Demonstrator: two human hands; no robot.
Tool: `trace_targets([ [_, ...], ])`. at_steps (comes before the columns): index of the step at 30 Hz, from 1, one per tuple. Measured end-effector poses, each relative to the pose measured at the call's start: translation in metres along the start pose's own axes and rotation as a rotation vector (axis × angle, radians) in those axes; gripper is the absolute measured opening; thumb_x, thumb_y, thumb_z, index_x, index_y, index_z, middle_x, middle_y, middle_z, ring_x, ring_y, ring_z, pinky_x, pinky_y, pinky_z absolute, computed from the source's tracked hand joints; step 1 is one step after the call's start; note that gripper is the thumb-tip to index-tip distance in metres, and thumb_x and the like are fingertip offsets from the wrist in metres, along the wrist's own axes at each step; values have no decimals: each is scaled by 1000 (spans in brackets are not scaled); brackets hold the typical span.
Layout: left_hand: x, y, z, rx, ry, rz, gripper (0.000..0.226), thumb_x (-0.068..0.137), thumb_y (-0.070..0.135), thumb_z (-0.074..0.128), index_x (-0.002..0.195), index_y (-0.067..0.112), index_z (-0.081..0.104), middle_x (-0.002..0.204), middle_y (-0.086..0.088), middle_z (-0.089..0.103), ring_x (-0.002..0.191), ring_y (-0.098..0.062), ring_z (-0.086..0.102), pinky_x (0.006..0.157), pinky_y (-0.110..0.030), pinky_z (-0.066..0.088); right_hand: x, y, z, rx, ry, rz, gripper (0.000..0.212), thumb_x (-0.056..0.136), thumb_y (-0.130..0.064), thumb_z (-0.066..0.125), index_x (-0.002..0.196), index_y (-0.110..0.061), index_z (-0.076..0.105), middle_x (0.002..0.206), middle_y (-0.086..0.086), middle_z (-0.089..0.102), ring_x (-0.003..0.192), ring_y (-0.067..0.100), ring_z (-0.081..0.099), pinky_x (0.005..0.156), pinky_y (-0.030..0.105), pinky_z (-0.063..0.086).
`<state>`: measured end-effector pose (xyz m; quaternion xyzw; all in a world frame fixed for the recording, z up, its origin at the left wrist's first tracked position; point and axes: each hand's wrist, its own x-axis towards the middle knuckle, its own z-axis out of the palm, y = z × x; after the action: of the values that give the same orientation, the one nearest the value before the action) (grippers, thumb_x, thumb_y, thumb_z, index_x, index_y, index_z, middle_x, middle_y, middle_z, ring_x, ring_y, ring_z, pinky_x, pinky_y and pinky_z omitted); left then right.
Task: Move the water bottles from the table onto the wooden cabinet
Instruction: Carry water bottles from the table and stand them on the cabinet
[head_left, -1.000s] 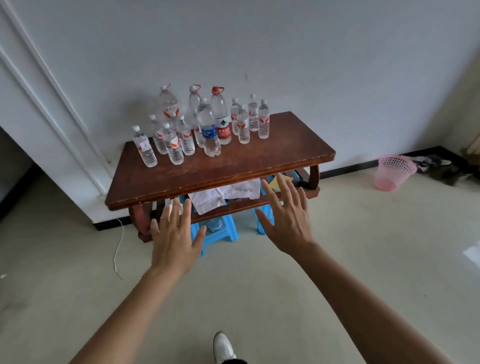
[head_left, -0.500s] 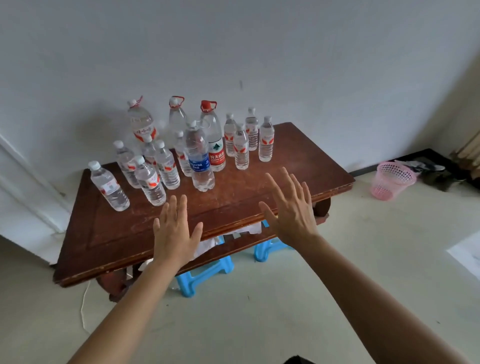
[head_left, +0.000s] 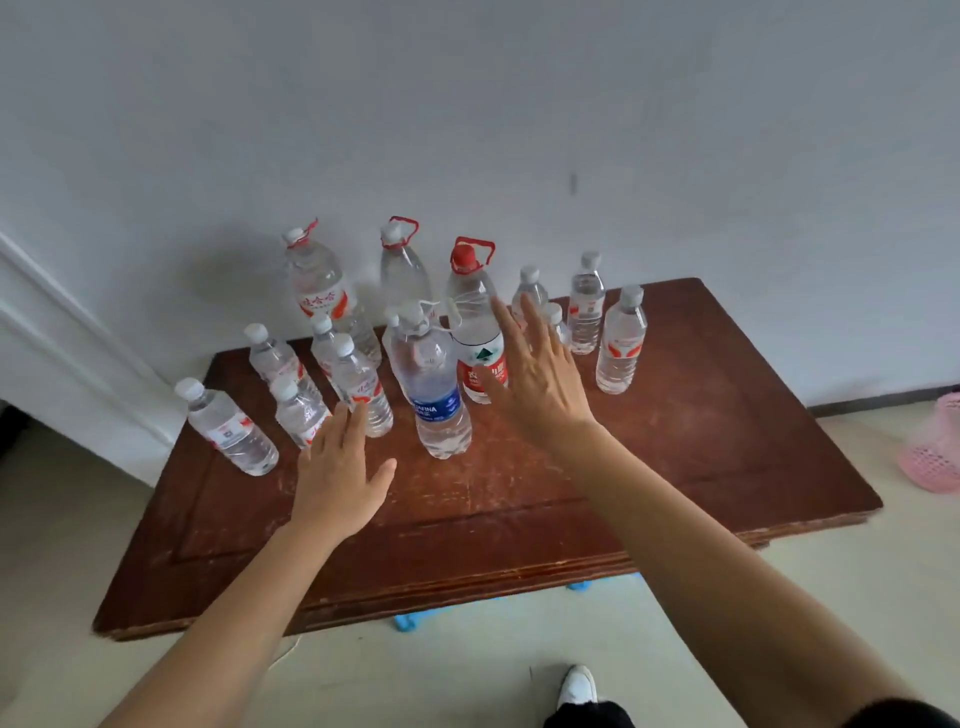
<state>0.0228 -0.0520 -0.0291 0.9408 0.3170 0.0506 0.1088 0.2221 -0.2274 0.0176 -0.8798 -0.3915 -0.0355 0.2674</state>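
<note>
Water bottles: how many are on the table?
14, more possibly hidden: six small bottles left, three big handled bottles at back, blue-label bottle centre, four small right, one partly behind the right hand.

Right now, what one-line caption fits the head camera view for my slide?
Open left hand and right hand reach over a wooden table toward clustered upright water bottles.

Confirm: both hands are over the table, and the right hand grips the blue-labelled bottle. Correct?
No. The head view shows the right hand open, gripping nothing; the blue-labelled bottle stands free. Both hands, the left hand included, are over the table.
</note>
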Motion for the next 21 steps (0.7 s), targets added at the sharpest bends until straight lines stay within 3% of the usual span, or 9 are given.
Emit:
trace_targets([
  [5, 31, 6, -5, -53, 25, -94, 86, 96, 53, 53, 160, 23, 4, 168, -8, 7, 154, -28, 11, 122, -52, 21, 77, -26, 13, 93, -2, -180, 71, 104, -61, 34, 162, -35, 2, 172, 7, -1, 157, 32, 9, 123, 54, 17],
  [8, 43, 2, 0, -75, -41, -82, 90, 95, 56, 54, 160, 24, 3, 168, -6, 7, 154, -26, 10, 123, -50, 19, 100, -40, 29, 113, -130, -236, 62, 104, -59, 36, 160, -38, 20, 170, 5, 14, 154, 32, 19, 121, 54, 25],
  [10, 55, -5, 5, -126, -117, -35, 94, 92, 58, 58, 160, 25, 3, 168, -2, 9, 154, -22, 11, 123, -47, 20, 104, -38, 43, 141, -199, -306, 53, 105, -52, 43, 154, -34, 37, 164, 5, 32, 148, 31, 33, 112, 55, 42],
  [13, 77, -10, 14, -197, -253, 40, 100, 86, 59, 66, 160, 26, 7, 167, 2, 16, 152, -17, 19, 122, -40, 24, 103, -29, 53, 166, -138, -359, 42, 102, -41, 54, 142, -27, 51, 145, 5, 53, 129, 30, 52, 87, 51, 58],
  [18, 124, 4, 35, -258, -368, 152, 104, 73, 64, 77, 155, 31, 23, 156, 5, 39, 142, -18, 40, 113, -39, 38, 88, -4, 46, 203, 9, -244, 33, 103, -39, 53, 131, -21, 52, 132, 2, 56, 112, 26, 59, 72, 40, 57],
  [21, 151, 21, 59, -274, -437, 283, 98, 63, 68, 79, 145, 38, 36, 139, 15, 56, 127, -12, 55, 103, -39, 49, 65, 25, 34, 283, 102, -57, 24, 104, -35, 54, 123, -22, 49, 123, -3, 60, 102, 18, 58, 74, 35, 50],
])
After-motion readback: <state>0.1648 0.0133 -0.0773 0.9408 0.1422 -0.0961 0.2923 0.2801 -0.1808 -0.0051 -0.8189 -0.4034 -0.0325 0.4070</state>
